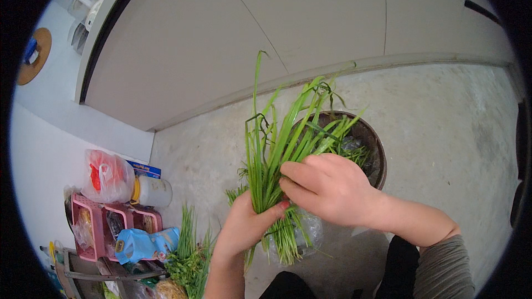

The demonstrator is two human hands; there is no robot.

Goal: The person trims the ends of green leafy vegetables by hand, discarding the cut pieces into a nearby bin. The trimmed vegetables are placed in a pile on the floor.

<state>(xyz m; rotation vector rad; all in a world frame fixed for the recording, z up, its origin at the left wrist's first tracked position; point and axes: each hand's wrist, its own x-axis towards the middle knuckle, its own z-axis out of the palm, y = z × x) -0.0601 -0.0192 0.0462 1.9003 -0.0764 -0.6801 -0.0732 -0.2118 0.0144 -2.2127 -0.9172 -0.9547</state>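
Observation:
Upright in my left hand (245,226) is a loose bunch of long green chive-like leaves (286,137), gripped near its lower part with the thumb across the front. Some tips are bent, dark and wilted. My right hand (334,189) is curled at the bunch's right side, its thumb and forefinger pinching at the leaves; the fingertips are partly hidden. Below the hands, more thin green stalks (286,245) lie on a clear plastic bag (309,234) on the floor. Behind my right hand stands a round dark bin (380,149) with green scraps and clear plastic inside.
Grey cabinet panels (187,41) rise beyond the concrete floor (432,141). To the left are a pink plastic basket rack (97,232), a red-and-white plastic bag (108,176), a white jar (153,191), a blue packet (143,245) and leafy herbs (187,263).

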